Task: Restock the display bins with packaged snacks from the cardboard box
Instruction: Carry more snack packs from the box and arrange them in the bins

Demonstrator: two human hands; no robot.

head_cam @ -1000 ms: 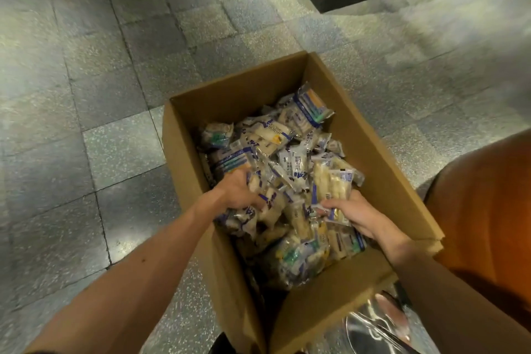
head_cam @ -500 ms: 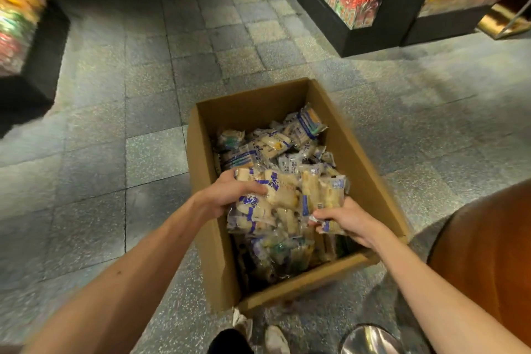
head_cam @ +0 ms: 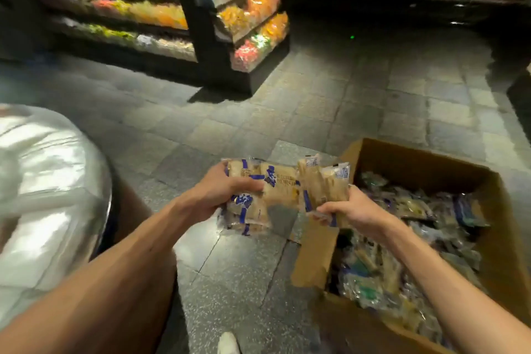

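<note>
My left hand (head_cam: 214,195) and my right hand (head_cam: 357,211) are bare. My left forearm (head_cam: 129,261) and right forearm (head_cam: 431,267) are uncovered too, all the way back to the frame's edge. A long tendon ridge runs down the left one behind the wrist. Below and between my hands shows the rounded toe of my white shoe (head_cam: 228,343), blurred and cut off.

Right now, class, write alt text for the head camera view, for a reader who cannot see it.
The left hand and right hand grip a bundle of packaged snacks above the tiled floor, beside an open cardboard box full of packets. Display bins of colourful sweets stand behind.
</note>
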